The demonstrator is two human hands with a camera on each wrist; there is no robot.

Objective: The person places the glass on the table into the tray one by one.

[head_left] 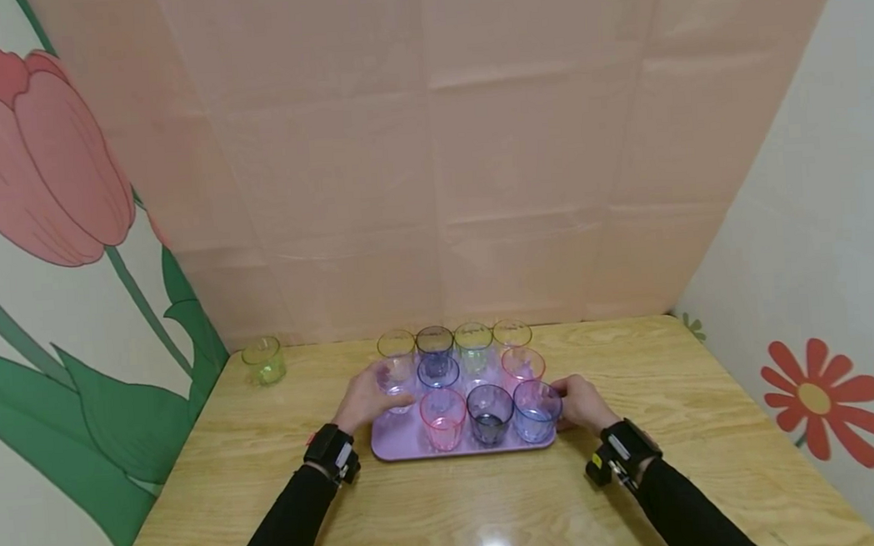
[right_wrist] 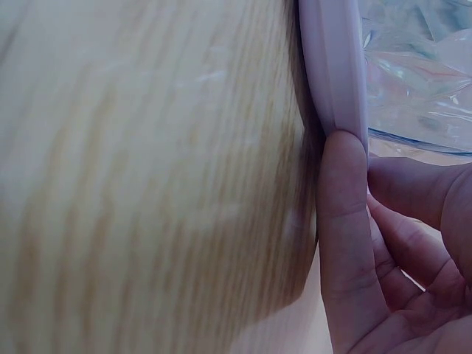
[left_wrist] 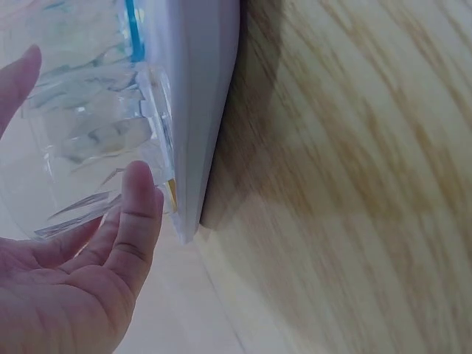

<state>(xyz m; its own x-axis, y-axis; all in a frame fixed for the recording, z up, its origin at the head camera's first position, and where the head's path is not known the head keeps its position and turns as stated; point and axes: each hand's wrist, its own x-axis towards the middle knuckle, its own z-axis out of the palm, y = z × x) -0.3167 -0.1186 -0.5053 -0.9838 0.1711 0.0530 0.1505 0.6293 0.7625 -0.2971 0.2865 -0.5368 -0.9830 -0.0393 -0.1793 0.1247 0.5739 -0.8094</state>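
Note:
A lilac tray [head_left: 396, 439] on the table carries several see-through cups in rows. My left hand [head_left: 365, 400] holds a clear cup [left_wrist: 88, 147] at the tray's left side, thumb and fingers around its sides. At the opposite end, my right hand [head_left: 582, 402] pinches the tray's edge with its fingertips, close to a blue-rimmed cup [head_left: 538, 413]. Along the front also stand a pink cup [head_left: 444, 421] and a dark grey cup [head_left: 491, 416]. Behind them are another blue-rimmed cup [head_left: 439, 375] and a red-rimmed cup [head_left: 524, 365]. Yellow-, dark- and green-rimmed cups fill the back row.
A green cup [head_left: 264, 363] stands apart at the table's back left corner. The wooden table [head_left: 436, 507] meets a sheet-covered wall [head_left: 431, 181] just behind the tray. Painted side walls flank the table.

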